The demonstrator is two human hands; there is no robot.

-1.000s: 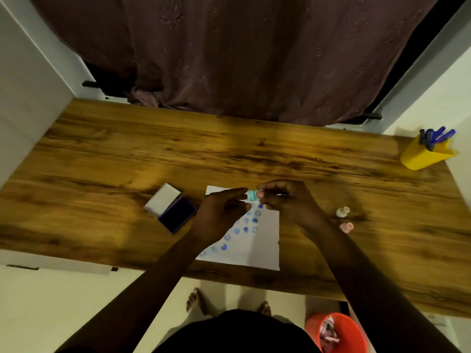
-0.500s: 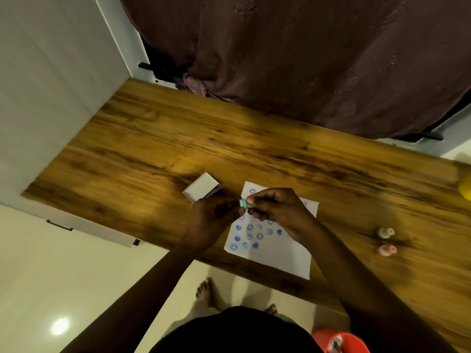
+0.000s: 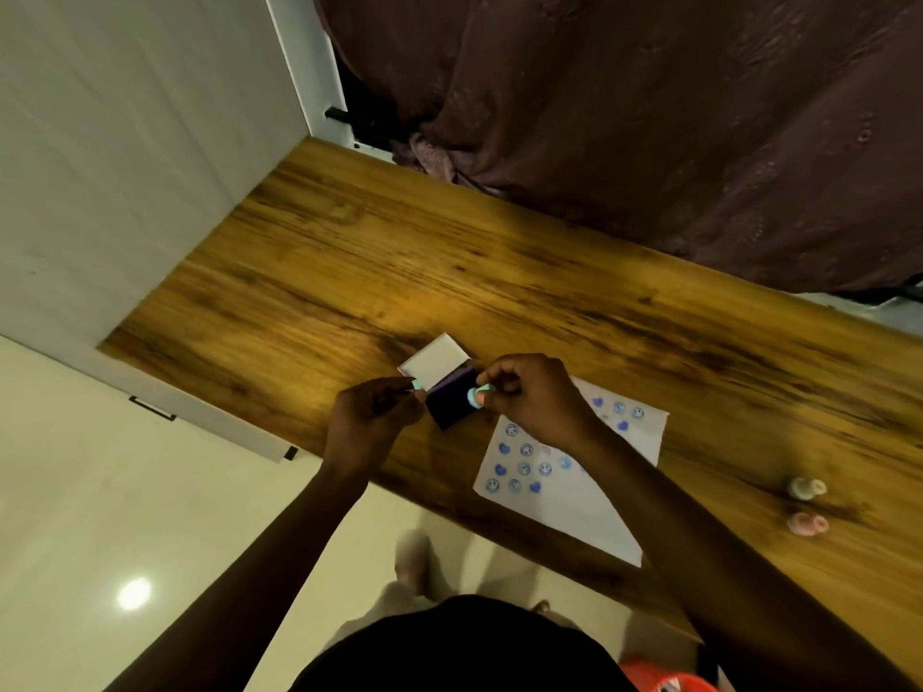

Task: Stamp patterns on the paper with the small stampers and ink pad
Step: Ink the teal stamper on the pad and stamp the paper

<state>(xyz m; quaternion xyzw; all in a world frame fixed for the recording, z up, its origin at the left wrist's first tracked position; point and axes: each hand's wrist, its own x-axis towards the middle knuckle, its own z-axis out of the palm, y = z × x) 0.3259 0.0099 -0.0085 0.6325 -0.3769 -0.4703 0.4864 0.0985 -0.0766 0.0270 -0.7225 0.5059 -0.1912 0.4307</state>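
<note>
Judging from the sheet, the task looks well advanced but not finished. The 1 wooden table (image 3: 499, 272) carries everything. On it lies 1 white paper (image 3: 564, 506), near the front edge and just to the right of the pad. Its upper left part already has blue prints (image 3: 524, 468), round faces and hearts. I can count at least 14 of them, and more may be hidden under the right forearm that crosses the sheet. The lower part of the paper is blank, so I think there is room for more rows.

There is 1 ink pad (image 3: 449, 402), dark purple and open, with its white lid (image 3: 434, 359) folded back behind it.

There are 2 hands. The right hand (image 3: 539, 402) has its fingertips closed around 1 teal stamper (image 3: 477, 394) and holds it over the pad, round face turned partly up. I cannot tell if it touches the ink. The left hand (image 3: 372, 417) is curled beside the pad and pinches 1 small teal piece (image 3: 414, 387), perhaps a cap, though it is too small to be sure.

The stampers in view are 3: the teal one, and 1 cream stamper (image 3: 805, 488) and 1 pink stamper (image 3: 806, 523), close together on the table, well apart from the paper on the right side. The step in hand seems to be inking.
</note>
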